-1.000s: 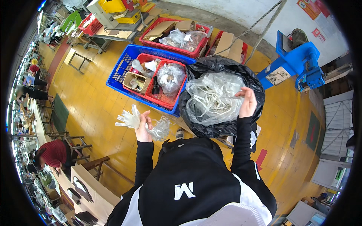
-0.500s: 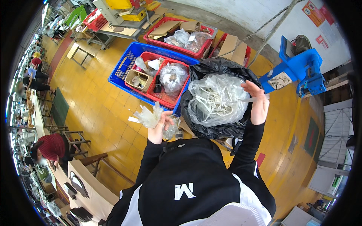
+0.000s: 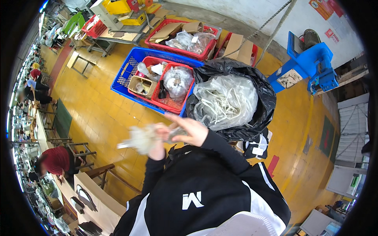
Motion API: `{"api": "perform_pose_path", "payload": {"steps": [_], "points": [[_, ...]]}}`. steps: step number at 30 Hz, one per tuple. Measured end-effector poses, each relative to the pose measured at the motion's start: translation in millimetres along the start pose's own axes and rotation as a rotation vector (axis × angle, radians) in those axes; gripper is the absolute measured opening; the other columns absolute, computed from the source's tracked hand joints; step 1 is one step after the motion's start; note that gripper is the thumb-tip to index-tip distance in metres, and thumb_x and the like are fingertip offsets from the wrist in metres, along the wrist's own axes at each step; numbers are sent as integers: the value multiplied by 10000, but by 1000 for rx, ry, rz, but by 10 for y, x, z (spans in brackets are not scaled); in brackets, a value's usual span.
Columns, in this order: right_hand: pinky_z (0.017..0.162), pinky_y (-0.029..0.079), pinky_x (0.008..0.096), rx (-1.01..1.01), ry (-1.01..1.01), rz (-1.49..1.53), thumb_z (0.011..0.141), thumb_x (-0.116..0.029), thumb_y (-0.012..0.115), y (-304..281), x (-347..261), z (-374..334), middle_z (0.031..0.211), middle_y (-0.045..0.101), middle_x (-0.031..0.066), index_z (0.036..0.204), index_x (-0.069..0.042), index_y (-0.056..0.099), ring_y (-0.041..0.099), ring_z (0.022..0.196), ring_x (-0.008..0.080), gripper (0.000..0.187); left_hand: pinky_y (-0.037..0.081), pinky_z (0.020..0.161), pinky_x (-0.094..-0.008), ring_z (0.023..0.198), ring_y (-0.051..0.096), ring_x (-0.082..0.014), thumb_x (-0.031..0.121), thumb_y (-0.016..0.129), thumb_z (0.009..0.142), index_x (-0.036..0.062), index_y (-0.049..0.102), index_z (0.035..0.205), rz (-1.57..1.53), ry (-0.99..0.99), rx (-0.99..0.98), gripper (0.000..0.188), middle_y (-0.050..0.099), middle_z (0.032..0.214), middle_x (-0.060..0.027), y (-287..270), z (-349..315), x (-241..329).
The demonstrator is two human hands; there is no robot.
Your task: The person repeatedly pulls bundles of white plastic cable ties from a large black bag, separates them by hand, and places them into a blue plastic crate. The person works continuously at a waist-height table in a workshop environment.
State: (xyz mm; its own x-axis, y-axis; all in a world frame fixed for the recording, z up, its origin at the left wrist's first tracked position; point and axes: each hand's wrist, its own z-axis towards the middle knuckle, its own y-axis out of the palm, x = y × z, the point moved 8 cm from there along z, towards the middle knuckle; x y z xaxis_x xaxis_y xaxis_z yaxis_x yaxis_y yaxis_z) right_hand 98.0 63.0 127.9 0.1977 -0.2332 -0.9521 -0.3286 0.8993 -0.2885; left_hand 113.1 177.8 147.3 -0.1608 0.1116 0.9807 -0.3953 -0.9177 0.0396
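A bunch of translucent whitish strips [image 3: 142, 139] sticks out to the left of my left hand [image 3: 159, 138], whose fingers are wrapped round it. My right hand [image 3: 189, 129] is close beside it, reaching leftward with its fingers stretched out and the thumb apart. Its fingertips are smeared by motion, and no strip shows in it. Some greyish clear material [image 3: 171, 136] appears between the two hands; which hand touches it I cannot tell. Beyond my right hand lies a clear plastic bag [image 3: 246, 92] of whitish strips, inside a black bag [image 3: 267, 84].
A blue crate [image 3: 122, 84] holds red baskets [image 3: 179, 108] with plastic bags and scraps. Behind it are a red crate [image 3: 204, 55] and cardboard [image 3: 238, 47]. A blue machine [image 3: 293, 72] stands at right. Co-workers sit along tables at left, one in a red top [image 3: 57, 159].
My right hand has swung left from over the bag to beside my left hand; the strip across it no longer shows. My left hand has moved slightly nearer with the bunch.
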Motion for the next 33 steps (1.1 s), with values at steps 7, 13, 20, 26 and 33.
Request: {"api": "perform_pose_path", "payload": {"steps": [7,13,20,26,33], "points": [[643,483,401,79,255,-553,830,-185,497,114,1515,-552,833,636,82,959,-166,574,614,758,292,152,311,494,-223,586,340,-81,-1,538,804,128,426,806,-541,470,372,171,339,631,32,-1869,-210,1154],[638,469,410,247,420,-654,822,-229,526,-481,1939,-953,794,633,96,885,-163,598,606,738,301,116,424,566,-274,641,491,-140,26,556,773,136,483,878,-81,595,1131,169,513,702,-22,-3570,-1589,1735],[825,412,392,177,471,-781,725,-88,586,-642,2399,-1055,962,599,67,988,-147,601,551,940,260,271,434,572,-304,642,522,-170,103,570,782,133,532,906,477,777,1816,133,538,713,-29,-3704,-2889,2271],[933,335,413,52,616,-805,679,-32,574,-700,2715,-906,1183,461,52,1098,-251,559,424,1118,272,474,390,518,-277,585,477,-142,139,568,802,138,528,928,505,802,1911,132,499,674,-8,-3759,-3219,2379],[908,385,468,354,562,-633,707,-69,582,-875,2820,-625,1253,436,78,1159,-233,519,412,1132,359,485,338,455,-245,518,425,-110,181,566,824,144,523,953,478,726,1881,140,454,628,16,-4052,-3202,2248]]}}
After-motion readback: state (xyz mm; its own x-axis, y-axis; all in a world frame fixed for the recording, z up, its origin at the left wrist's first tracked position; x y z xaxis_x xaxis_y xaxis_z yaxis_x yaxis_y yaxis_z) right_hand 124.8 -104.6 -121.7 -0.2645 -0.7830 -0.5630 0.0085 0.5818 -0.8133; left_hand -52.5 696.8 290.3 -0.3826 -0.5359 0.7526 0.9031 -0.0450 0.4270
